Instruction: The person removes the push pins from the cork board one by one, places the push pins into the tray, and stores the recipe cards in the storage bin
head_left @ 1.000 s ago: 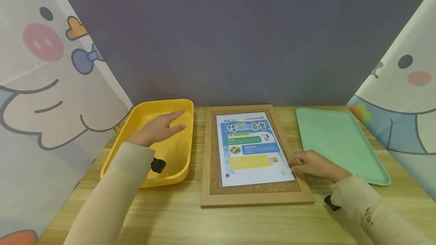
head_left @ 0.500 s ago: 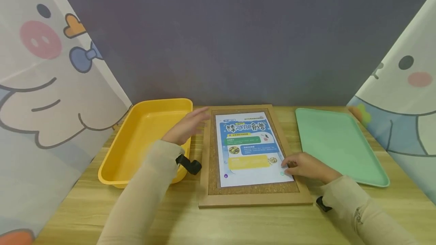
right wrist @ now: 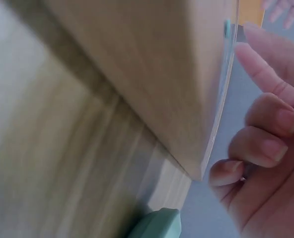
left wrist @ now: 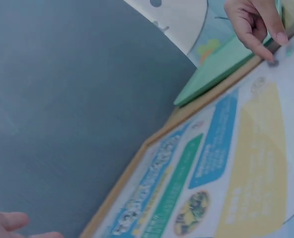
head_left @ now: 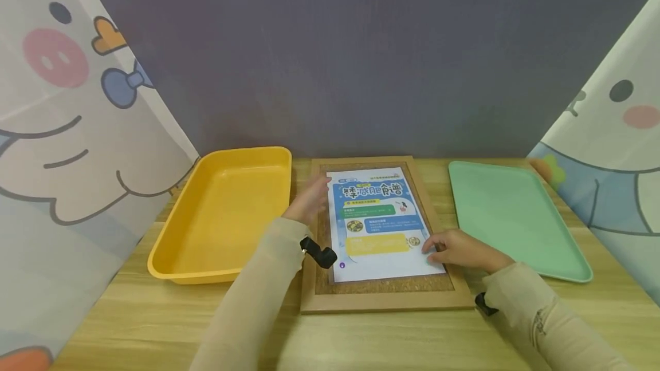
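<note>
In the head view a printed sheet (head_left: 378, 225) with Chinese lettering and coloured bands lies on a wood-framed corkboard (head_left: 387, 301). My left hand (head_left: 309, 202) is over the board's left side, by the sheet's upper left edge, with its fingers spread; contact cannot be told. My right hand (head_left: 459, 249) is at the sheet's lower right. Its thumb and index finger reach down to the sheet, their tips apart, as the left wrist view shows. In the right wrist view its other fingers (right wrist: 258, 146) are loosely curled. Neither hand holds anything.
A yellow tray (head_left: 227, 271) stands left of the board, and a pale green tray (head_left: 507, 210) lies to its right. The wooden tabletop (head_left: 376, 342) extends in front. A dark grey panel (head_left: 330, 56) rises behind, with cartoon-printed walls on both sides.
My left hand has moved right from over the yellow tray to the board's left side. My right hand has shifted slightly left, onto the sheet's lower right. The sheet stays put.
</note>
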Tool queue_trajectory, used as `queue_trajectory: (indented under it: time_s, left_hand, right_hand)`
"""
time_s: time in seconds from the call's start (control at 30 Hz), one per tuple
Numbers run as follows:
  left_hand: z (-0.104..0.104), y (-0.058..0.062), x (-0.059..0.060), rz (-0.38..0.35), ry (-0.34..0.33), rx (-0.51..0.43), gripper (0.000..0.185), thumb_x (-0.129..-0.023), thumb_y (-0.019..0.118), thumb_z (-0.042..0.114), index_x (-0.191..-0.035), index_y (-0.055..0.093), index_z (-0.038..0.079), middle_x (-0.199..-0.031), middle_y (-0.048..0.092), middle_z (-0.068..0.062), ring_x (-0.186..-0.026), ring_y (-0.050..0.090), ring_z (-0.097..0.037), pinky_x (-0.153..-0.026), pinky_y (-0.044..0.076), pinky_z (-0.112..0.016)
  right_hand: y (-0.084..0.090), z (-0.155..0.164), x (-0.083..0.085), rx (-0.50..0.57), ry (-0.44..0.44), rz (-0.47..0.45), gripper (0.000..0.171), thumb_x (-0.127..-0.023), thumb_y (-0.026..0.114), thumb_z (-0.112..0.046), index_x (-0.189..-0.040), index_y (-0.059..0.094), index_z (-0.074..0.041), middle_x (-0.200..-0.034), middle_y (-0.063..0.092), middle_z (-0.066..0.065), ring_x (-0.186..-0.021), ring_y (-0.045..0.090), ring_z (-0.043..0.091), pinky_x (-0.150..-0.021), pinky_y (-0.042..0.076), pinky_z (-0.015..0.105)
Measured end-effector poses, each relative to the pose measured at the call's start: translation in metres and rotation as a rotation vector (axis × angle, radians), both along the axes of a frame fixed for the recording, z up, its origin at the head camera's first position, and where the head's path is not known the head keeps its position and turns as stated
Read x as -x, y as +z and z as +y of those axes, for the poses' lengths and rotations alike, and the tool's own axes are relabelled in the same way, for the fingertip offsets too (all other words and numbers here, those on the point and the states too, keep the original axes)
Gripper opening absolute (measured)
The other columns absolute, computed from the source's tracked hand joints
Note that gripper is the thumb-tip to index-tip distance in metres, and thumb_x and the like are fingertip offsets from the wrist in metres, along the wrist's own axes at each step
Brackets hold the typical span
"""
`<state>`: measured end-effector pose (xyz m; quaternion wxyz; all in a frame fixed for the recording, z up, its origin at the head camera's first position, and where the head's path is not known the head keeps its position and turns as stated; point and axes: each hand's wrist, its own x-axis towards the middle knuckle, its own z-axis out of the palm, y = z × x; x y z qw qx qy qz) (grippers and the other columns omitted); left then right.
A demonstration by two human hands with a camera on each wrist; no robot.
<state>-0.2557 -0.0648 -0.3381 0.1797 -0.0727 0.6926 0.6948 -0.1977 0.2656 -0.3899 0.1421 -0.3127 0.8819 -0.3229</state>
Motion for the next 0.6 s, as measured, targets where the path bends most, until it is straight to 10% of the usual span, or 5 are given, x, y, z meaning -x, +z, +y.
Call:
queue_trajectory:
  time_s: [0.6]
  left_hand:
    - [0.004, -0.012, 0.009, -0.173, 0.11, 0.032, 0.069, -0.095, 0.054, 0.04, -0.152, 0.027, 0.012, -0.156, 0.023, -0.016, -0.137, 0.026, -0.038, -0.112, 0.027, -0.056]
  right_hand:
    - [0.008, -0.003, 0.005, -0.041, -0.075, -0.202, 0.007, -0.079, 0.071, -0.008, -0.08, 0.068, -0.002, -0.072, 0.056, -0.006, -0.065, 0.044, 0.006, -0.059, 0.037, 0.021]
